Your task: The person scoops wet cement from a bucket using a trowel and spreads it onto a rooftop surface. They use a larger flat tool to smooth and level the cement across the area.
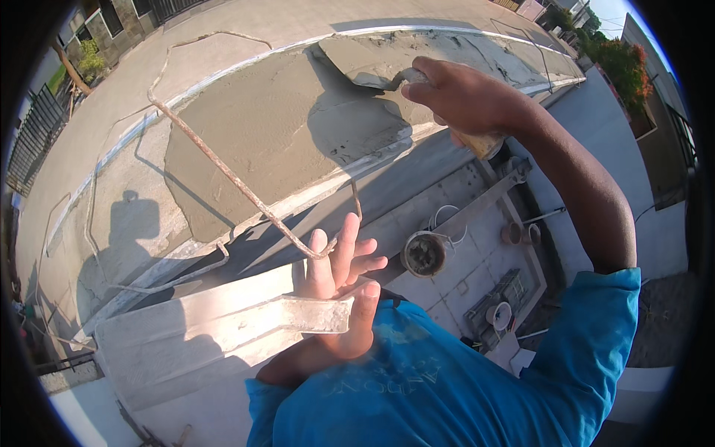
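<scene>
My right hand (465, 97) is closed round the wooden handle of a trowel (365, 71). The mortar-smeared blade lies against the wet grey mortar (246, 127) on top of a long ledge. Lower down, my left hand (346, 287) has its fingers stretched and spread apart, with the thumb up. The end of a pale, mortar-stained stepped moulding (316, 314) crosses in front of its palm and hides part of the wrist. A rusty bent bar (223, 167) spans the ledge and ends beside the left fingers. Whether the fingers touch the bar, I cannot tell.
Other bent bars (93, 216) rise along the ledge at the left. Below, on a tiled floor, stand a bucket of mortar (423, 253), a grey crate (495, 302) and small pots. A white wall (618, 164) runs at the right. Paving (290, 18) lies beyond the ledge.
</scene>
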### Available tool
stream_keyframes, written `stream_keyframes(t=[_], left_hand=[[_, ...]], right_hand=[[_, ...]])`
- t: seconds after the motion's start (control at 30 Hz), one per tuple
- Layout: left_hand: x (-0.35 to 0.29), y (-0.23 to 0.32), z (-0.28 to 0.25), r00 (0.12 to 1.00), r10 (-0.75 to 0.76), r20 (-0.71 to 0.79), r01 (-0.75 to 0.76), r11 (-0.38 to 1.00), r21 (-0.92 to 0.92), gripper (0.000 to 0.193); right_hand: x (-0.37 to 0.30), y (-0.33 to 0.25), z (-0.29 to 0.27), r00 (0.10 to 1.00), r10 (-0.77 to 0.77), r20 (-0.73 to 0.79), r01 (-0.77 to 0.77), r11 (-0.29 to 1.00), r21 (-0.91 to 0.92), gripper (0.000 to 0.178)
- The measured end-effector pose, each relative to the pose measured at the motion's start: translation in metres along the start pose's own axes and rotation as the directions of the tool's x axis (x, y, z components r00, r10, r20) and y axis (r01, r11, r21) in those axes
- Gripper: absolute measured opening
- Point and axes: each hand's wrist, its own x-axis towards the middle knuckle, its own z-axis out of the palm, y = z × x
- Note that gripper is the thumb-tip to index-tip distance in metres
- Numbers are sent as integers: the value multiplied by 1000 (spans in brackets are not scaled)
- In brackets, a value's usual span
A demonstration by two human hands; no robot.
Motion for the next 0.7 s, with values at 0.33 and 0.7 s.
stream_keyframes(t=[0.33, 0.7], left_hand=[[2, 1, 3, 997, 24, -69, -24, 1000, 2, 84], [-1, 0, 3, 999, 23, -24, -21, 997, 73, 83]], right_hand=[[-3, 30, 4, 952, 136, -274, -254, 849, -463, 33], [-1, 193, -19, 895, 364, -257, -425, 870, -249, 41]])
